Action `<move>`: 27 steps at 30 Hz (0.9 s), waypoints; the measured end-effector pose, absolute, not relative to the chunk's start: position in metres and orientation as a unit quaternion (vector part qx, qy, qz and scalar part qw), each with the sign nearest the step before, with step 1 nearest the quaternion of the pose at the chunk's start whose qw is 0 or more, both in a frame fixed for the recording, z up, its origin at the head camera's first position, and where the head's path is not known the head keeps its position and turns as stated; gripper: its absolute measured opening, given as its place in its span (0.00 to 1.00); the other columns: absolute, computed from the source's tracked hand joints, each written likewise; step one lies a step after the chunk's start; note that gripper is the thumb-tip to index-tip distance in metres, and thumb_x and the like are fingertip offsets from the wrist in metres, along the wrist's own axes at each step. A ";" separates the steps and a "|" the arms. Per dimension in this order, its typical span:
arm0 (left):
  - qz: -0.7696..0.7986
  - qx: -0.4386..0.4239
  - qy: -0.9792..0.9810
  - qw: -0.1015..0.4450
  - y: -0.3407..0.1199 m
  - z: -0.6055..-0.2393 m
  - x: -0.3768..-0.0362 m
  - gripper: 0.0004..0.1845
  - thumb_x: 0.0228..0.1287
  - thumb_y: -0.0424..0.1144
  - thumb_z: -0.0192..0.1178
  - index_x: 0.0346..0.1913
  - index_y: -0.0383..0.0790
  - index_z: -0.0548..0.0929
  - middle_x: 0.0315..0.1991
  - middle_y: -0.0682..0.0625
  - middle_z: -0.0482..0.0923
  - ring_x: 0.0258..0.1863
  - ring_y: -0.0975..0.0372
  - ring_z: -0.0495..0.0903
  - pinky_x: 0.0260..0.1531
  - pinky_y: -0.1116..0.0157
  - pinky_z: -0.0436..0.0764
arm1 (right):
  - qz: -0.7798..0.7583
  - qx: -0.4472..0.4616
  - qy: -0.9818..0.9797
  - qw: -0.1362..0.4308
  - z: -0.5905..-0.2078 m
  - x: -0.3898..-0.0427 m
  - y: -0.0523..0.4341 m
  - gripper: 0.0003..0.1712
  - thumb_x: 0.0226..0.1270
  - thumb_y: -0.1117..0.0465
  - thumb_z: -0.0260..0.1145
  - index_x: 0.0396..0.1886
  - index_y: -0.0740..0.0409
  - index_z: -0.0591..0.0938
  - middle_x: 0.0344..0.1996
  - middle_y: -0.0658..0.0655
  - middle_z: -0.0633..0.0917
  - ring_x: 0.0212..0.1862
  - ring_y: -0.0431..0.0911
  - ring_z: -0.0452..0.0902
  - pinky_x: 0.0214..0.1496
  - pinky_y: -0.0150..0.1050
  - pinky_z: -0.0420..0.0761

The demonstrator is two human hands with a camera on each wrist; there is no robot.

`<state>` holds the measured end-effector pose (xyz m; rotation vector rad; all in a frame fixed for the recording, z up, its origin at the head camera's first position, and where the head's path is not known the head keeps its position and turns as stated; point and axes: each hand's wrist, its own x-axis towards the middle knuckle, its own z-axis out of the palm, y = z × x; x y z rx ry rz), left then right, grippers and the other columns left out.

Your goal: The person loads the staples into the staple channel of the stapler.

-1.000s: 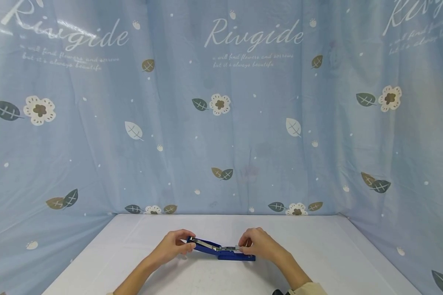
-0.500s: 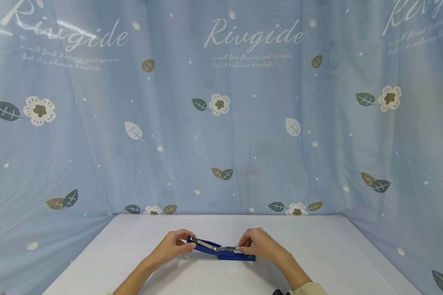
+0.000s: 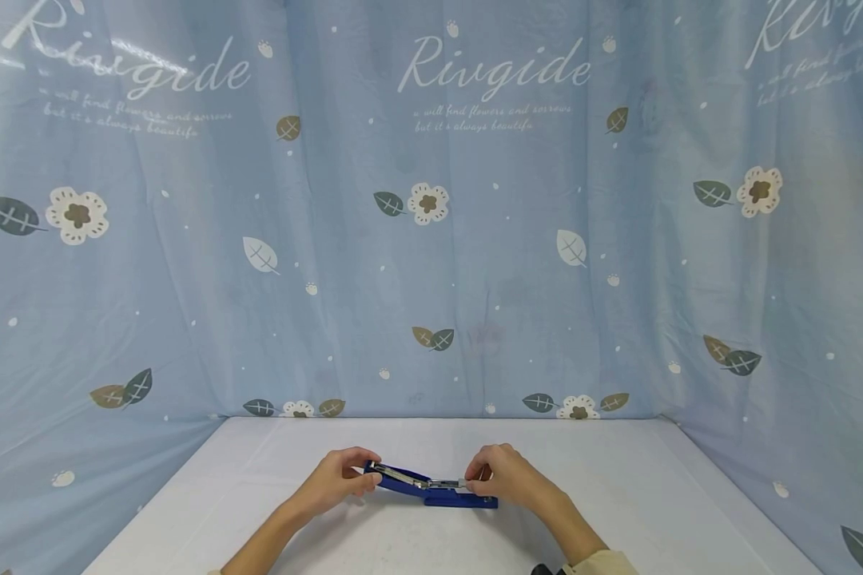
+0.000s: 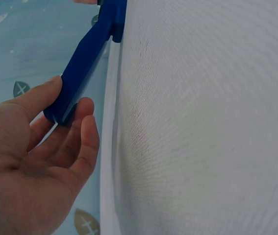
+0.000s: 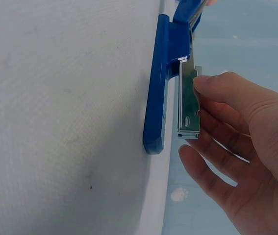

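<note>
A: Where's the stapler right now?

B: The blue stapler (image 3: 431,487) sits on the white counter (image 3: 618,479), right in front of me, swung wide open. Its base (image 5: 157,88) lies flat on the counter, and the blue top arm (image 4: 82,68) is hinged back and tilted up toward my left.

A: And your hands?

B: They're apart, one at each end. My left hand (image 3: 334,479) pinches the tip of that raised arm, thumb (image 4: 36,98) on one face, fingertips (image 4: 82,110) on the other. My right hand (image 3: 503,477) is at the other end, thumb (image 5: 217,85) and curled fingers closed on the metal staple channel (image 5: 188,103).

A: Is the channel down against the base?

B: No, it stands just off it, with a narrow gap showing in the right wrist view. Whether staples are inside, I can't tell.

A: What's behind it all?

B: A pale blue curtain (image 3: 431,239) printed with flowers and leaves, hanging behind the counter and down both sides.
</note>
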<state>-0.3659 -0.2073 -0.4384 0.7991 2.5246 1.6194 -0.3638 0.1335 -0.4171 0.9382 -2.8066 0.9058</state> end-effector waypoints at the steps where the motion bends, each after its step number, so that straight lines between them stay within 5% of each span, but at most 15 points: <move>1: 0.522 0.256 0.813 0.019 -0.207 -0.438 -0.366 0.22 0.66 0.38 0.64 0.57 0.26 0.76 0.41 0.38 0.84 0.32 0.56 0.86 0.31 0.60 0.86 | 0.292 0.303 -0.907 0.024 -0.417 -0.364 0.133 0.04 0.60 0.60 0.71 0.34 0.54 0.88 0.28 0.42 0.83 0.30 0.31 0.75 0.33 0.26 0.78; 27: 0.523 0.255 0.813 0.020 -0.206 -0.436 -0.364 0.23 0.65 0.38 0.64 0.57 0.25 0.76 0.42 0.38 0.84 0.33 0.54 0.86 0.31 0.58 0.86 | 0.296 0.298 -0.907 0.013 -0.413 -0.363 0.142 0.05 0.60 0.59 0.72 0.35 0.54 0.88 0.29 0.43 0.85 0.30 0.35 0.77 0.31 0.27 0.79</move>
